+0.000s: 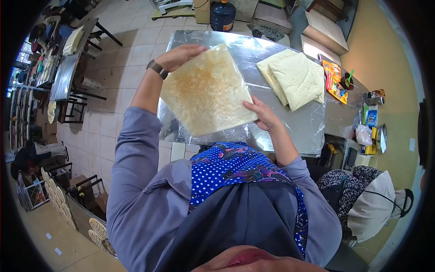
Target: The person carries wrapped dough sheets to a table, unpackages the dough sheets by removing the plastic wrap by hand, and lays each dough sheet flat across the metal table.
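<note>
A square, pale flatbread-like sheet (206, 93) with a browned upper face is held up above the metal table (294, 131). My left hand (179, 58), with a dark watch on its wrist, grips the sheet's upper left edge; some of its fingers are hidden behind it. At the lower right corner, my right hand (263, 113) pinches the sheet with the thumb on top. To the right, similar pale sheets (297, 81) lie overlapping on the table. A shiny, see-through film shows around the held sheet's edges.
Orange packets (334, 81) and a dark cup with a green-handled utensil (348, 82) sit on the right. A large blue water bottle (223, 16) stands behind the table. Another metal table (65, 81) is on the left, with people beyond it.
</note>
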A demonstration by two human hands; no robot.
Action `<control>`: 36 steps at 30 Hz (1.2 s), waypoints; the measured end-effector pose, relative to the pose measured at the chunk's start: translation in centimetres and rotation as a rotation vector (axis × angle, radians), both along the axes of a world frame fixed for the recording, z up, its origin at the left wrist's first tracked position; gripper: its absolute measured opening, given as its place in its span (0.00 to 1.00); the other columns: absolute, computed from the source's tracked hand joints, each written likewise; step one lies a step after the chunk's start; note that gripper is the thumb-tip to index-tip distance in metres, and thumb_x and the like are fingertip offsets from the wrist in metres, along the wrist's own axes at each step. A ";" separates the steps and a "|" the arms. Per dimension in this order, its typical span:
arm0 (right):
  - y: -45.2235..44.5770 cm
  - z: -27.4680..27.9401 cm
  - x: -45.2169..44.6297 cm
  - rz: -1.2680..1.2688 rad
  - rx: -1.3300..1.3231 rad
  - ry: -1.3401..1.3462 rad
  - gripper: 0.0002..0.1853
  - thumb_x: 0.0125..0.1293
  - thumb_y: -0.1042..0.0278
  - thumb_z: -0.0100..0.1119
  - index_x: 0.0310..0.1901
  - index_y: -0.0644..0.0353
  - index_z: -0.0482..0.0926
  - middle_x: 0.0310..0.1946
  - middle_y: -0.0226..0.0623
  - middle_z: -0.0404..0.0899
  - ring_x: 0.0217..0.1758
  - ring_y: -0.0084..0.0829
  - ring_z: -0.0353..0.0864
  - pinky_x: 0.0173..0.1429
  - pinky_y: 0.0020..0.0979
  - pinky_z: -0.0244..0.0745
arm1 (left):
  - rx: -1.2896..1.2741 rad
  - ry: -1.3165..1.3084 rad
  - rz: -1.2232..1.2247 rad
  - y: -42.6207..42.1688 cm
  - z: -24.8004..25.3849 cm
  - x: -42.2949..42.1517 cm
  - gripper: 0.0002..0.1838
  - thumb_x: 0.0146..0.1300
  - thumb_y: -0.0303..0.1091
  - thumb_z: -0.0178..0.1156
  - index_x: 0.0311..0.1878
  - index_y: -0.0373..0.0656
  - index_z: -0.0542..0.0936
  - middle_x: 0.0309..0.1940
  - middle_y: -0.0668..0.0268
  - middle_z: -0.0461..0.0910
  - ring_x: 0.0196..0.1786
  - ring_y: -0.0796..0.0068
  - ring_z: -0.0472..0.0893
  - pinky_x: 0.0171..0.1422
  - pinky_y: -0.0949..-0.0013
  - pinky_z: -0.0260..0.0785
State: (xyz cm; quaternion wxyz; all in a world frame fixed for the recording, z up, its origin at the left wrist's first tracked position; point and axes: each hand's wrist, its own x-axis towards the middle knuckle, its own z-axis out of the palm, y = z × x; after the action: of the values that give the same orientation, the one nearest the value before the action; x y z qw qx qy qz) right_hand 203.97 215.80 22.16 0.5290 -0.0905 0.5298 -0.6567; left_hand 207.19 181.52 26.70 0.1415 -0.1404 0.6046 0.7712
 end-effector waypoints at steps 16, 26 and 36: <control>1.1 -13.9 1.2 -0.133 0.279 -0.052 0.29 0.65 0.70 0.57 0.66 0.65 0.59 0.57 0.46 0.73 0.55 0.39 0.77 0.55 0.41 0.74 | -1.155 0.373 0.878 2.6 -12.7 14.3 0.10 0.59 0.24 0.59 0.45 0.40 0.78 0.42 0.61 0.76 0.43 0.65 0.77 0.41 0.68 0.71; -2.1 -4.7 1.2 -0.098 0.239 0.045 0.30 0.64 0.73 0.58 0.66 0.61 0.59 0.51 0.42 0.75 0.44 0.32 0.81 0.36 0.32 0.83 | -1.057 0.173 0.532 13.7 -20.6 22.8 0.34 0.59 0.19 0.54 0.70 0.41 0.58 0.54 0.55 0.74 0.55 0.60 0.74 0.61 0.61 0.66; -5.8 4.2 -0.8 0.094 0.050 0.444 0.31 0.57 0.72 0.65 0.64 0.62 0.67 0.46 0.34 0.79 0.45 0.22 0.78 0.46 0.23 0.73 | -1.172 0.156 0.507 12.9 -20.1 22.5 0.41 0.53 0.21 0.59 0.72 0.43 0.56 0.66 0.51 0.62 0.62 0.53 0.68 0.67 0.57 0.61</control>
State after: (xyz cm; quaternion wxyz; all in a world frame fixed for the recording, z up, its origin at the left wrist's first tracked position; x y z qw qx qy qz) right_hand 203.15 210.02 26.34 0.4317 -0.2444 0.6446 -0.5818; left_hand 229.70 194.46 6.65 -0.1900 -0.2764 0.8823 0.3302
